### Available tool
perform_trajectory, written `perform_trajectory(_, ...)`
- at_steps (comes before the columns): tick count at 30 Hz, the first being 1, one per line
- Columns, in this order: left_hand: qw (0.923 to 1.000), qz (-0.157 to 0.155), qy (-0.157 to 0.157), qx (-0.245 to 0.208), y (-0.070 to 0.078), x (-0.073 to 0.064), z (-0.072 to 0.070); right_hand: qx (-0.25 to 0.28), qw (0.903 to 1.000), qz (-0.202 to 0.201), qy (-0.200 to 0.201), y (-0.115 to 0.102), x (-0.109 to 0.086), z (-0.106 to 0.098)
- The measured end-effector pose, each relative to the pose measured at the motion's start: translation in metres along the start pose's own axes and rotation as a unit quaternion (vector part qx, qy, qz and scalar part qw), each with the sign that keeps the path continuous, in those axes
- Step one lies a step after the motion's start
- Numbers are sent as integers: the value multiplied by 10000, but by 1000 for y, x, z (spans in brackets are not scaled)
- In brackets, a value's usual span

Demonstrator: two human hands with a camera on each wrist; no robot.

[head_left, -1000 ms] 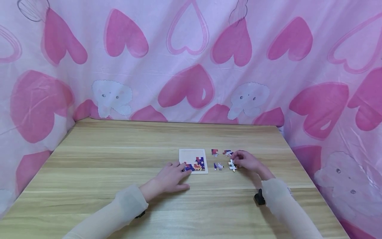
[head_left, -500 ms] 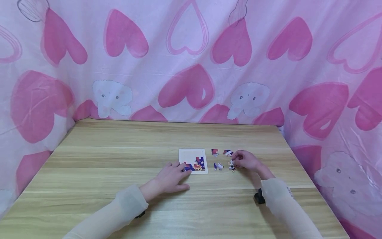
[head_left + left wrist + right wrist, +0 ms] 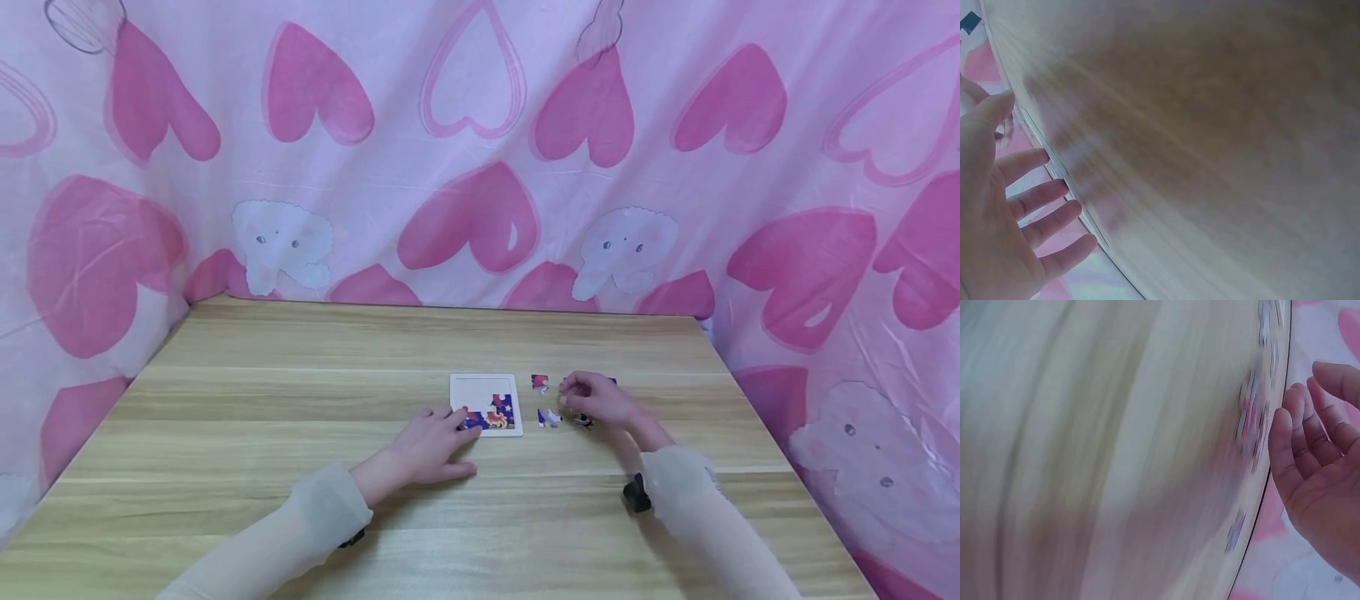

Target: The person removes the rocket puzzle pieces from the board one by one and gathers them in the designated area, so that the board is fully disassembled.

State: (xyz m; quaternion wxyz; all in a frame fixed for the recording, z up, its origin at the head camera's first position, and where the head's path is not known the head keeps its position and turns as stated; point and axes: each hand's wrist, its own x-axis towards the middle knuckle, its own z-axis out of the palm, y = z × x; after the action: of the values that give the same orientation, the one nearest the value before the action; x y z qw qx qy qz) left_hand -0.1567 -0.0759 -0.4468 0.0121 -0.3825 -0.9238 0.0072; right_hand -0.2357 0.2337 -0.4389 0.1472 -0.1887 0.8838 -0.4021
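In the head view a white puzzle tray (image 3: 471, 392) lies on the table, with joined puzzle pieces (image 3: 498, 413) along its bottom and right side. My left hand (image 3: 426, 446) rests at the tray's lower left corner, fingers spread over its edge. Over the loose pieces right of the tray is my right hand (image 3: 600, 400), with loosely bent fingers. No piece shows between thumb and fingers in the right wrist view. Near it lie a red and purple piece (image 3: 540, 382), a white and purple piece (image 3: 549, 417) and a dark-marked piece (image 3: 583, 422). The hand partly covers another piece.
A further dark piece (image 3: 612, 381) shows just behind the right hand. The wood-grained table (image 3: 300, 358) ends at a pink curtain (image 3: 465, 192) with hearts, which hangs behind and at both sides.
The right hand has left the lower right piece and moved left and slightly back. That piece showed a mostly white face a second ago and now shows dark markings. The left hand stays put.
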Motion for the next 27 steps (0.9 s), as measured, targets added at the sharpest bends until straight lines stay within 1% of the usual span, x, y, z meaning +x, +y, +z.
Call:
perform_trajectory(3,10000,-1,-18,-21,0,0,-1,-129,9999,-25,-48,-8,7,10)
perform_trajectory(7,10000,-7,-26,-39,0,0,-1,-215,9993,-249,-180,-16,16,22)
perform_trajectory(10,10000,-16,-20,-68,0,0,0,-164,9987,-391,-282,-26,21,30)
perform_trajectory(15,9999,-30,-43,-115,0,0,-1,-233,9984,-385,-349,-39,30,40)
perform_trajectory(19,9999,-37,-66,-130,0,0,-1,-410,9974,-427,-409,-43,39,45)
perform_trajectory(24,9999,-3,-24,-101,-1,1,-1,-665,9929,-764,-628,-45,47,50)
perform_trajectory(27,9999,0,-10,-124,-1,1,-1,-894,9897,-806,-775,-47,49,52)
